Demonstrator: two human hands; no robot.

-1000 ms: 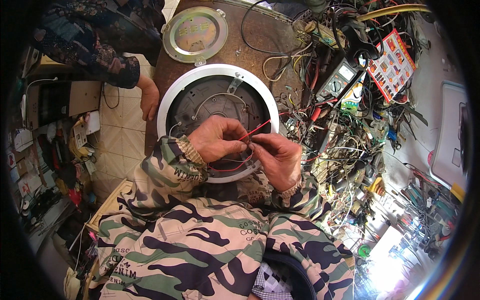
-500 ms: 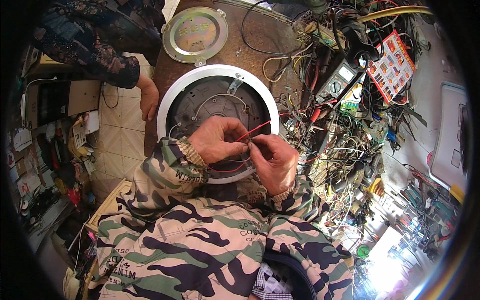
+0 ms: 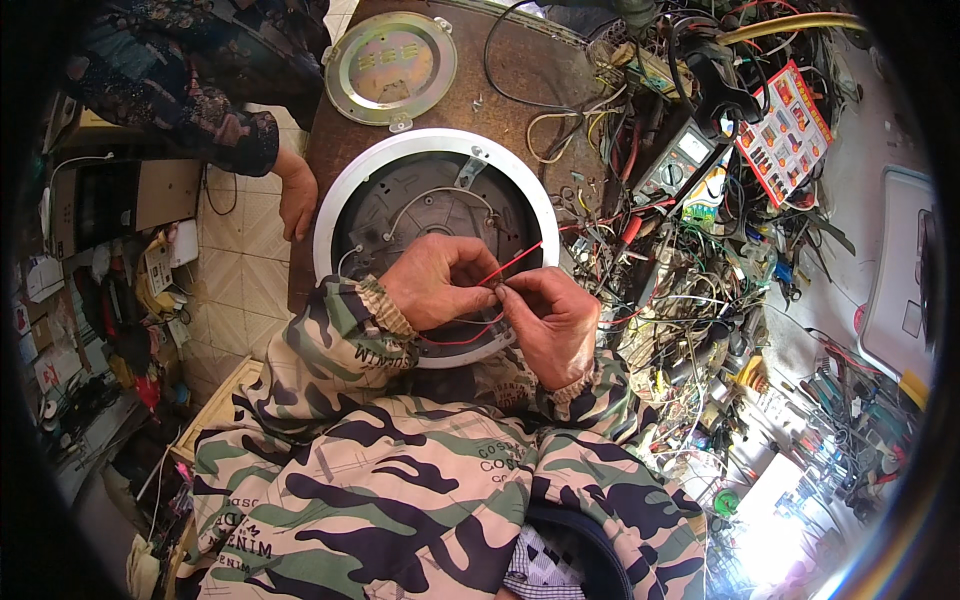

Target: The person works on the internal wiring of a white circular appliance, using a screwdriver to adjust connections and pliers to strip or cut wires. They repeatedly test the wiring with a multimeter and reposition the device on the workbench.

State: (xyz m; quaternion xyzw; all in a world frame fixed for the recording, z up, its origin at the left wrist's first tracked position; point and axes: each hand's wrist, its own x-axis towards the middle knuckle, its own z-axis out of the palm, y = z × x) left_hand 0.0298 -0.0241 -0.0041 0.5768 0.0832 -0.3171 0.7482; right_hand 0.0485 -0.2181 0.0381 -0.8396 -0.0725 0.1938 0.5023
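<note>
From the head view, the left hand and the right hand meet over the near half of the round white-rimmed appliance base, which lies upturned on the brown tabletop. Both pinch the red wire where the fingertips touch, at about the middle of the base. Since a second ago the right hand has drawn slightly nearer and the red wire's free end now slants up to the right more steeply, so the twisting or joining at the pinch looks under way, not finished. Far left lies a round metal cover plate. Another person's hand rests at the tabletop's left edge, just beside the base. To the right, a multimeter sits in a dense tangle of wires, crowding that side.
</note>
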